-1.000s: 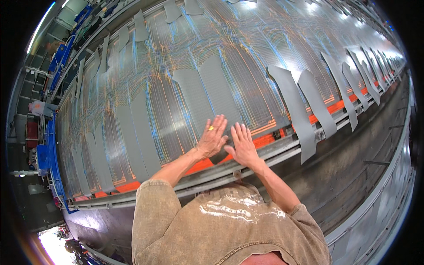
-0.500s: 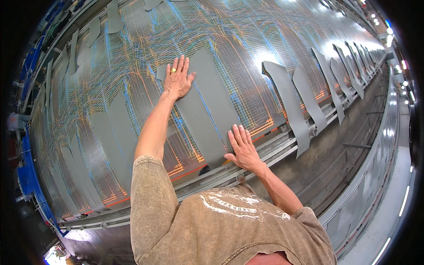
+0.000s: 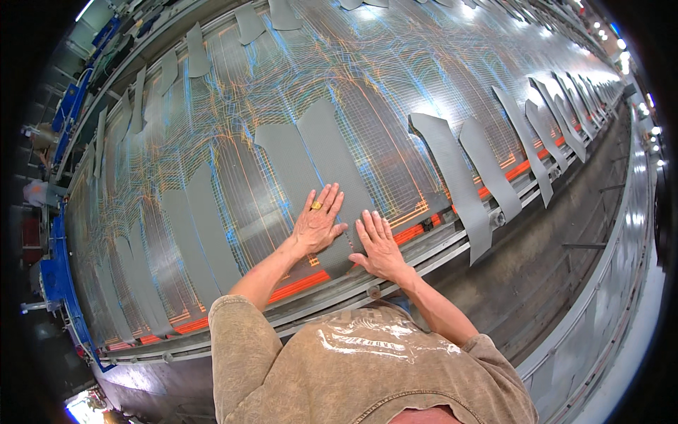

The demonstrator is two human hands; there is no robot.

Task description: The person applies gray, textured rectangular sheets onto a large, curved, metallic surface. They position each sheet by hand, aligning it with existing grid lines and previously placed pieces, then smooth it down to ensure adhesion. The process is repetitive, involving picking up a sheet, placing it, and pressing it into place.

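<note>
Two long grey sheet pieces point(image 3: 289, 148) point(image 3: 335, 145) lie flat side by side, a narrow blue-lined gap between them, on a long metal bed point(image 3: 402, 166) marked with coloured lines. My left hand point(image 3: 318, 222) rests on the lower half of these pieces, fingers extended and slightly apart, a yellow ring on one finger. My right hand point(image 3: 378, 247) lies at the near end of the right piece, fingers spread, palm down. Neither hand holds anything.
More grey pieces lie leftward point(image 3: 198, 247) and along the far edge point(image 3: 198, 56). Others at the right point(image 3: 448, 177) hang over the near rail point(image 3: 364, 293). An orange strip point(image 3: 282, 290) runs beside that rail. A person point(image 3: 39, 191) and blue machine parts point(image 3: 56, 275) are at the far left.
My left hand reached up toward the pieces' far ends half a second ago and has since come back toward me, near my right hand. My right hand has stayed near the near edge.
</note>
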